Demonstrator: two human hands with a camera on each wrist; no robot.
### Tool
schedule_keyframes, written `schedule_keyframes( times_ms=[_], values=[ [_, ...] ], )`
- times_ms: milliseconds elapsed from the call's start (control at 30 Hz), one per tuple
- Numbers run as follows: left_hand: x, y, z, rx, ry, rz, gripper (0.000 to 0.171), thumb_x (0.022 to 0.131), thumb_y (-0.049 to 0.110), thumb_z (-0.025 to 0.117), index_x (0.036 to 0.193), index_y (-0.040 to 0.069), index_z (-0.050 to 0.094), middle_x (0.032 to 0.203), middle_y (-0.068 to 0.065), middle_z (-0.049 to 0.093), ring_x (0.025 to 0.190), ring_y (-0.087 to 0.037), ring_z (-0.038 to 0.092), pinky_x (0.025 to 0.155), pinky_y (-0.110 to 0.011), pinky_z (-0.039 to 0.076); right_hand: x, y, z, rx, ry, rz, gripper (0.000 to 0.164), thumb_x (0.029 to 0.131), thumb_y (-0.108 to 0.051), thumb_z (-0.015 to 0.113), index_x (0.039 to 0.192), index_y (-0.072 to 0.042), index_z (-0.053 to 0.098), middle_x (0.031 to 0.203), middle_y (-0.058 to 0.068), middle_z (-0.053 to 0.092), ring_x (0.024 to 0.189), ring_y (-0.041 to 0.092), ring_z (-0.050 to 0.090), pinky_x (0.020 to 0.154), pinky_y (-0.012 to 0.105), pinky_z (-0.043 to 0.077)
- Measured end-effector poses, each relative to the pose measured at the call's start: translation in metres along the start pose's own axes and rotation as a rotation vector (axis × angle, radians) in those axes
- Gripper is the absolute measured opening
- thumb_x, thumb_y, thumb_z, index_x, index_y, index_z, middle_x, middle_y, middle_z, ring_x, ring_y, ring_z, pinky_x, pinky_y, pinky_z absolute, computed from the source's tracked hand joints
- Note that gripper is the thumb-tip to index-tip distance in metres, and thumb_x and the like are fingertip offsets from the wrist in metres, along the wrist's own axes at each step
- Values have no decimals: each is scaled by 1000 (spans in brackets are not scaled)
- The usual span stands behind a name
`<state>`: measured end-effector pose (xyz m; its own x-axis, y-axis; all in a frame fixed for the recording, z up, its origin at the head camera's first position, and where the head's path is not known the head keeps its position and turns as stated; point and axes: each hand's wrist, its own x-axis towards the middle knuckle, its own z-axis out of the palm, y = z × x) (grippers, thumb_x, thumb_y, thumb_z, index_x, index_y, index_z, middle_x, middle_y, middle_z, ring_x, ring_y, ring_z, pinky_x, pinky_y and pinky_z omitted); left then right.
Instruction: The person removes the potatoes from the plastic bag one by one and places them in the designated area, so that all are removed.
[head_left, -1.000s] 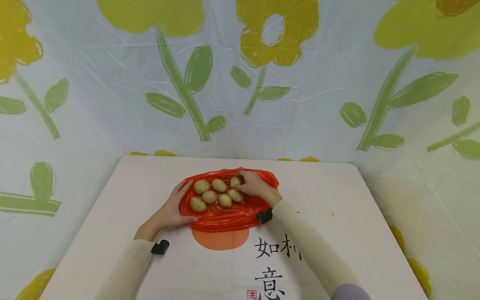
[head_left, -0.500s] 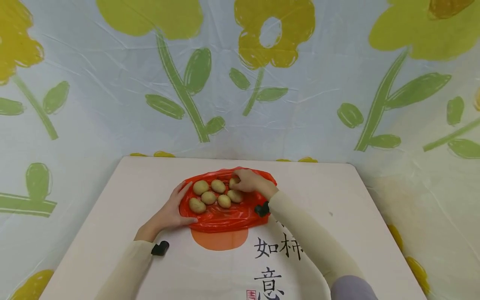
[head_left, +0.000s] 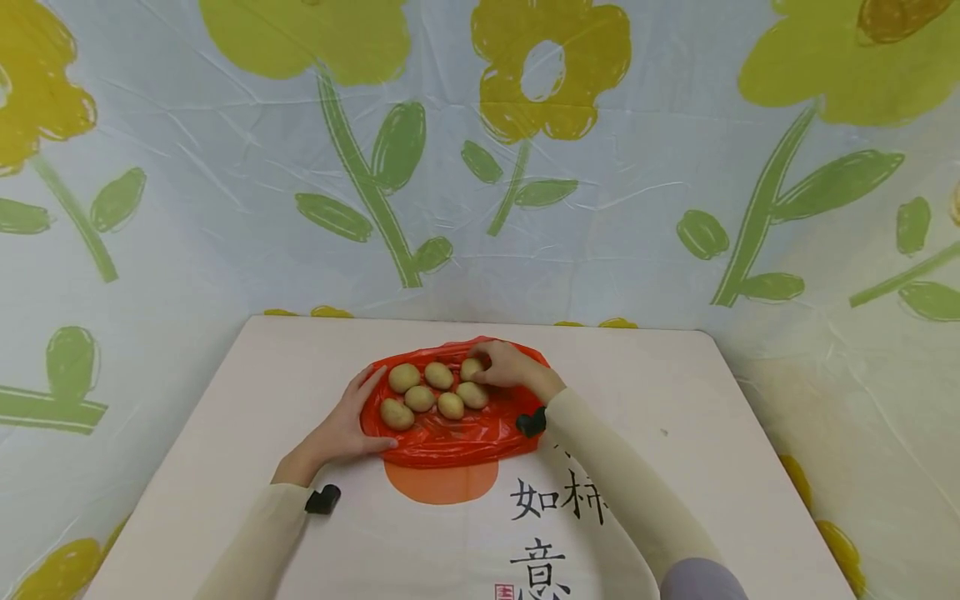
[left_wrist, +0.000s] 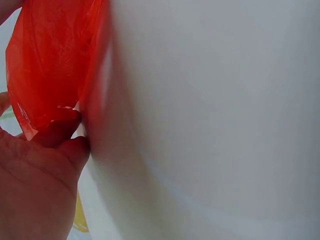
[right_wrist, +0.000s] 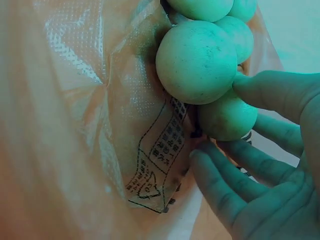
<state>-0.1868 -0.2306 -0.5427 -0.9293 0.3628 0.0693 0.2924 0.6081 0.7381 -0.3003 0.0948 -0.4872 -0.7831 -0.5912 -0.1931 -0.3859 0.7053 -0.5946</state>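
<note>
A red plastic bag (head_left: 465,442) lies spread on the table, with several potatoes (head_left: 405,378) grouped on it. My right hand (head_left: 512,365) reaches in from the right and has thumb and fingertips around the potato at the far right (head_left: 471,369). The right wrist view shows the thumb against this potato (right_wrist: 227,119), the fingers below it, and a bigger one partly in front. At the bag's left end, my left hand (head_left: 341,427) rests spread, index finger along the far side and thumb on the near side. In the left wrist view, its fingers (left_wrist: 75,150) touch the red film.
The bag lies on a pale table (head_left: 300,342) bearing a printed orange shape (head_left: 441,483) and black characters (head_left: 538,500). Fabric with yellow flowers (head_left: 551,71) hangs behind and at both sides. Dark wrist cameras (head_left: 324,499) sit on both wrists.
The right fingers have shifted slightly at the far-right potato, which shows more than half a second ago. My left hand keeps its place at the bag.
</note>
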Motion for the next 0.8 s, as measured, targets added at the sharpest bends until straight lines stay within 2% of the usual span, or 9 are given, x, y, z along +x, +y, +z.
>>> schedule_keyframes(
  times_ms=[267, 433, 800],
  values=[
    [-1, -3, 3, 1, 4, 6, 121, 72, 41, 91, 165, 11, 19, 169, -21, 9, 152, -50, 20, 111, -72, 37, 1, 6, 5, 13, 22, -2, 37, 95, -19, 72, 130, -8, 66, 123, 7, 68, 105, 20, 60, 100, 38, 52],
    [-1, -3, 2, -1, -1, -9, 122, 72, 40, 92, 165, 14, 18, 170, -19, 8, 153, -49, 20, 112, -72, 37, -1, 5, 5, 26, 29, 2, 37, 94, -19, 73, 129, -8, 66, 122, 7, 68, 103, 20, 59, 97, 37, 52],
    [-2, 0, 0, -15, -13, -43, 122, 72, 42, 91, 166, 18, 17, 171, -18, 6, 153, -48, 19, 111, -71, 39, -10, -8, -1, 68, 42, -33, 37, 94, -18, 73, 129, -11, 66, 123, 4, 69, 103, 19, 59, 95, 34, 53]
  ],
)
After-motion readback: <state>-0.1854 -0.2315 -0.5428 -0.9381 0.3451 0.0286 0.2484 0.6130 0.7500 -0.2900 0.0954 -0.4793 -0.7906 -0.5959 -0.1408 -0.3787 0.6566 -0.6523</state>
